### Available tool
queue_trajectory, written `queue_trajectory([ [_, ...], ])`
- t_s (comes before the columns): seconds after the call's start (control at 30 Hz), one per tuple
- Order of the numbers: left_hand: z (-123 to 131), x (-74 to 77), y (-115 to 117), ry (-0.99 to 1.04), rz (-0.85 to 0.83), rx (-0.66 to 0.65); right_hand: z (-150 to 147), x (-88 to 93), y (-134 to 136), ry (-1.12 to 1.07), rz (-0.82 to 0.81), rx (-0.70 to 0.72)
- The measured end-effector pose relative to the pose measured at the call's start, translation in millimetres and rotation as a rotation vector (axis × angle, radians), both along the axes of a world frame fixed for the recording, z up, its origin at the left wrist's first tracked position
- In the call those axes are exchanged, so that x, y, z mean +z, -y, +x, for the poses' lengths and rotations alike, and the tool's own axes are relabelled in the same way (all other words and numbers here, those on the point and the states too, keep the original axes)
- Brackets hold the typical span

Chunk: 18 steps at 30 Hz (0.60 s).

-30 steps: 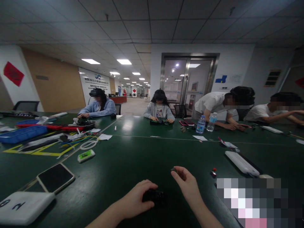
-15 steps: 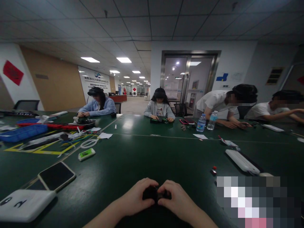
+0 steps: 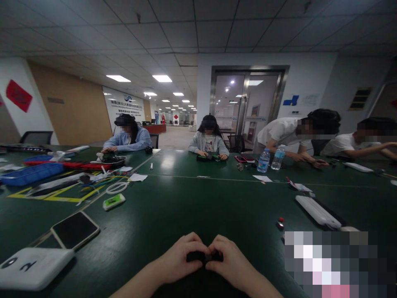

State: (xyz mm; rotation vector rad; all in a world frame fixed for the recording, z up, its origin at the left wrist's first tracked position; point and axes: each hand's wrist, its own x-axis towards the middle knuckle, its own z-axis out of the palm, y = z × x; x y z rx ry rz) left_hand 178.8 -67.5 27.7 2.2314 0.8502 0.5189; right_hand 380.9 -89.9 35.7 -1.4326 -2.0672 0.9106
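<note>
My left hand [image 3: 178, 260] and my right hand [image 3: 231, 260] meet at the near edge of the dark green table [image 3: 192, 198]. Both are curled around a small black object [image 3: 203, 256], fingertips pressed together over it. Only a dark sliver of the object shows between the fingers, so its shape is hidden. A tiny red and black part [image 3: 280, 222] lies on the table to the right of my right hand.
A black phone [image 3: 75, 229] and a white box [image 3: 32, 267] lie near left. A green-white device [image 3: 113, 202], a blue tray [image 3: 29, 173] and cables sit farther left. A white power strip [image 3: 318, 211] lies right. Two water bottles [image 3: 267, 159] and several seated people are across the table.
One second ago my right hand was raised apart, pinching a small piece. It came down and joined my left hand on the black object, and both have stayed clasped there.
</note>
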Motion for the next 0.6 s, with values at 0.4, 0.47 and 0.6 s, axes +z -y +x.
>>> queue_trajectory([
  [0.4,-25,2.6,-18,-0.238,0.185,0.081,6,-2.2,-5,-0.005,-0.039,-0.083],
  [0.47,-45,1.8,-30,-0.271,0.187,0.172,11,-7.3,-10,-0.005,-0.039,-0.116],
  [0.6,-104,-0.8,-56,-0.357,0.168,0.485,24,-19.3,-19,-0.028,-0.056,-0.140],
])
